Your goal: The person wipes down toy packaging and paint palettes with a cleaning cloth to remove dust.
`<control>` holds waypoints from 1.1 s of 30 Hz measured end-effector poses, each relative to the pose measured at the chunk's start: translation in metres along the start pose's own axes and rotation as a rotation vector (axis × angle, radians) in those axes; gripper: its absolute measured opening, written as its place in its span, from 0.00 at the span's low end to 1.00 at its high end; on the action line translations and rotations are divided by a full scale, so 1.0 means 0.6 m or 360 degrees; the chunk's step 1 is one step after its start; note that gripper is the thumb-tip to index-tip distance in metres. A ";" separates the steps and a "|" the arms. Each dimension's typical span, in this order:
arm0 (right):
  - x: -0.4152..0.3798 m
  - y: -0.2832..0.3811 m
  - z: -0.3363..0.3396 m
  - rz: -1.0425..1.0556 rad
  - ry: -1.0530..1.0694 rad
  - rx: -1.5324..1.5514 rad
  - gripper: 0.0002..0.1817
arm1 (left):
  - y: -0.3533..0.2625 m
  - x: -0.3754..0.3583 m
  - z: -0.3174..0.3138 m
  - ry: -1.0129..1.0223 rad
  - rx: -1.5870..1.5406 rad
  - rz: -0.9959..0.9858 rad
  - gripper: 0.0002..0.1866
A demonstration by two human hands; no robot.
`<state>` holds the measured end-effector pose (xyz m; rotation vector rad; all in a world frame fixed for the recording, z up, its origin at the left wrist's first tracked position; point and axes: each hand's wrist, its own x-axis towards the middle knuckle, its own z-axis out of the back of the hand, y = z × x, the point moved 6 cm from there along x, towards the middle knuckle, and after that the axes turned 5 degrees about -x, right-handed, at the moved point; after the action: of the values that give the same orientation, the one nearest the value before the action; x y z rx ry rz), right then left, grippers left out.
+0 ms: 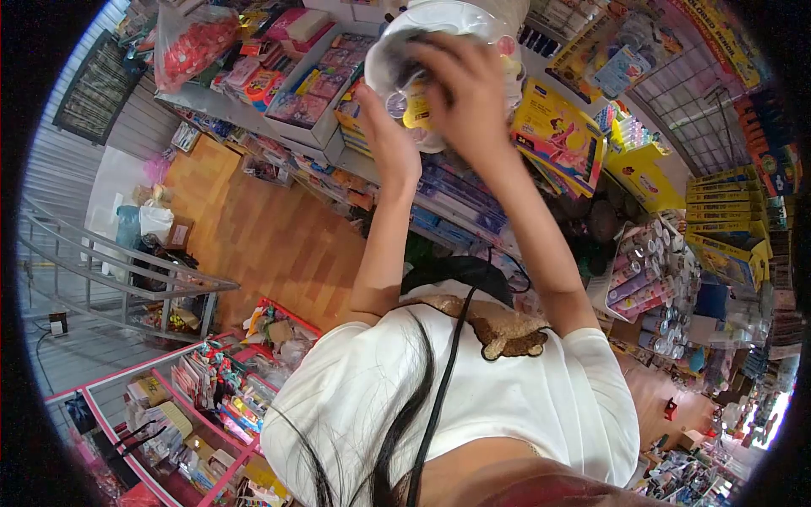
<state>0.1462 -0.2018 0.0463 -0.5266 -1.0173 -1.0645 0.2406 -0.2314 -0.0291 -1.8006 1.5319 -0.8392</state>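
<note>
A round white container (460,19) with small round compartments or lids is at the top centre, a yellow label showing inside it. My left hand (390,139) is against its near left edge, with the thumb side raised and some fingers hidden by the container. Over the container, my right hand (466,84) has curled fingers around a dark, motion-blurred object (405,57). That object is too smeared to name. Yellow picture boxes (557,131) lie just right of my right wrist.
Shelves of packaged goods surround the hands. An open carton (312,101) of small packs stands left, near a bag of red items (198,46). Rolled tubes (638,279) fill a bin at right. A metal railing (127,270) and red-framed shelf (152,372) are lower left.
</note>
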 end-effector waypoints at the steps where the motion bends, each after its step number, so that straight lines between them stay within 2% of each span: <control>1: 0.002 0.021 -0.004 0.0102 -0.0003 0.0016 0.22 | -0.020 0.003 -0.009 0.0118 0.0024 -0.0219 0.33; 2: 0.007 0.034 -0.003 0.0207 -0.0008 0.0035 0.23 | -0.020 -0.006 -0.012 0.0105 -0.0055 -0.0078 0.34; 4: 0.015 0.021 0.001 0.0279 0.0082 0.0074 0.22 | -0.020 0.005 -0.008 0.0193 -0.0022 -0.0237 0.35; 5: 0.017 0.011 0.004 0.0315 0.0125 0.0100 0.22 | -0.007 0.005 0.004 0.0045 0.0002 -0.0088 0.37; 6: 0.016 -0.009 0.015 0.0211 0.0142 -0.0048 0.22 | 0.004 0.004 0.016 -0.0104 0.0024 0.0059 0.38; 8: 0.014 -0.090 0.032 0.0211 -0.0047 -0.0166 0.19 | 0.003 0.007 0.016 -0.0076 -0.0014 0.0031 0.40; 9: 0.024 -0.114 0.053 -0.0285 0.0159 0.0118 0.17 | 0.001 0.007 0.015 -0.0066 -0.0015 0.0012 0.40; 12: 0.010 -0.123 0.054 -0.0333 0.0004 -0.0058 0.21 | 0.000 -0.001 0.011 -0.0156 0.0010 0.0021 0.39; 13: 0.011 -0.100 0.054 0.0013 -0.0253 -0.0077 0.18 | -0.001 -0.004 0.011 -0.0202 0.0028 0.0035 0.39; 14: 0.004 -0.084 0.029 0.0104 -0.0112 -0.0134 0.20 | -0.005 -0.007 0.003 -0.0150 0.0005 -0.0023 0.38; 15: 0.001 -0.043 0.018 -0.0014 -0.0010 -0.0018 0.25 | -0.009 -0.010 -0.006 -0.0094 -0.0017 -0.0078 0.37; 17: -0.001 0.020 0.006 0.0048 0.0071 0.0149 0.28 | -0.002 -0.003 -0.002 -0.0035 -0.0102 -0.0247 0.33; 18: 0.001 0.037 0.006 0.0081 0.0093 0.0169 0.29 | -0.006 0.003 -0.003 0.0050 -0.0249 -0.0200 0.31; 20: -0.002 0.032 0.008 0.0187 0.0102 0.0206 0.29 | -0.017 -0.001 -0.005 0.0079 -0.0159 -0.0228 0.32; 21: -0.003 0.023 0.009 0.0244 0.0108 0.0223 0.30 | -0.020 -0.006 -0.005 -0.0039 -0.0085 -0.0147 0.31; 23: -0.008 -0.040 0.016 0.0242 0.0066 0.0072 0.28 | -0.019 -0.016 -0.003 -0.0273 0.0057 0.0020 0.29; 24: -0.002 -0.052 0.026 0.0243 0.0048 -0.0008 0.27 | -0.015 -0.007 0.003 -0.0220 0.0063 -0.0020 0.31; 26: 0.001 -0.076 0.045 -0.0088 -0.0090 -0.0002 0.24 | -0.001 -0.001 0.001 -0.0087 -0.0122 -0.0113 0.31; 27: 0.001 -0.081 0.056 -0.0259 -0.0163 0.0005 0.23 | -0.003 -0.007 -0.001 -0.0158 -0.0099 -0.0085 0.31; 29: -0.020 -0.055 0.030 -0.0294 -0.0100 -0.0025 0.27 | -0.011 -0.022 -0.009 -0.0300 -0.0048 -0.0031 0.30; 30: -0.027 -0.036 0.017 -0.0311 -0.0066 -0.0040 0.29 | -0.013 -0.021 -0.013 -0.0202 -0.0061 -0.0101 0.29; 32: -0.030 0.027 0.005 -0.0082 0.0002 0.0323 0.29 | -0.009 -0.011 -0.009 -0.0009 -0.0081 -0.0237 0.28; 33: -0.036 0.051 0.006 0.0025 0.0070 0.0330 0.29 | -0.016 0.005 -0.008 0.0090 -0.0180 -0.0344 0.26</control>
<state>0.1698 -0.1760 0.0323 -0.3408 -1.0687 -0.9401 0.2425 -0.2336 -0.0184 -2.0688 1.4639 -0.9280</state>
